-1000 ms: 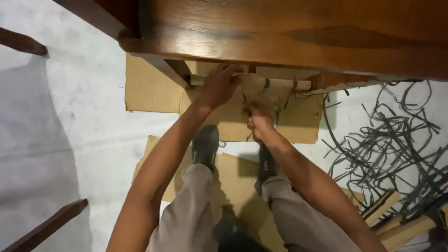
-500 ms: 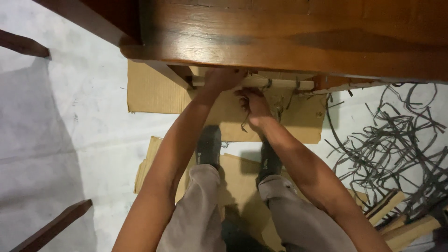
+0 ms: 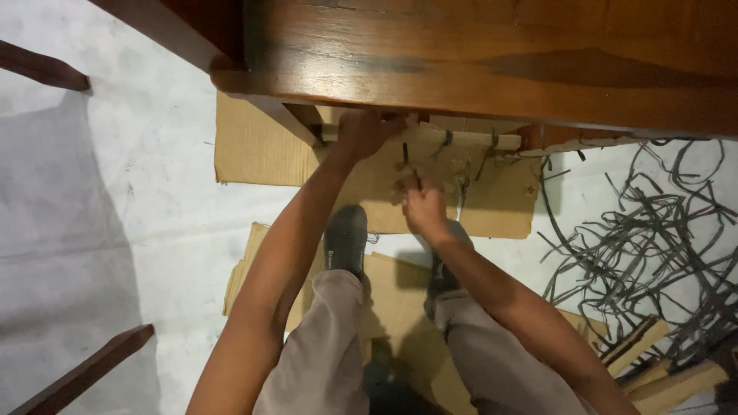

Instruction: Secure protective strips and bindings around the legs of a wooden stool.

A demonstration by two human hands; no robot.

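Observation:
A pale wooden rail runs under the edge of a dark polished wooden tabletop, with dark straps wrapped around it. My left hand reaches up and grips the rail's left end, just under the tabletop. My right hand is lower, fingers pinched on a dark strap that hangs down from the rail. The tabletop hides the rail's upper side.
Flat cardboard sheets lie on the white floor under my dark shoes. A tangle of dark straps lies at the right, with wood offcuts near it. Dark wooden bars sit at the left.
My left hand has moved up from the cardboard to the rail under the tabletop. My right hand has shifted slightly and stays below the rail on the strap.

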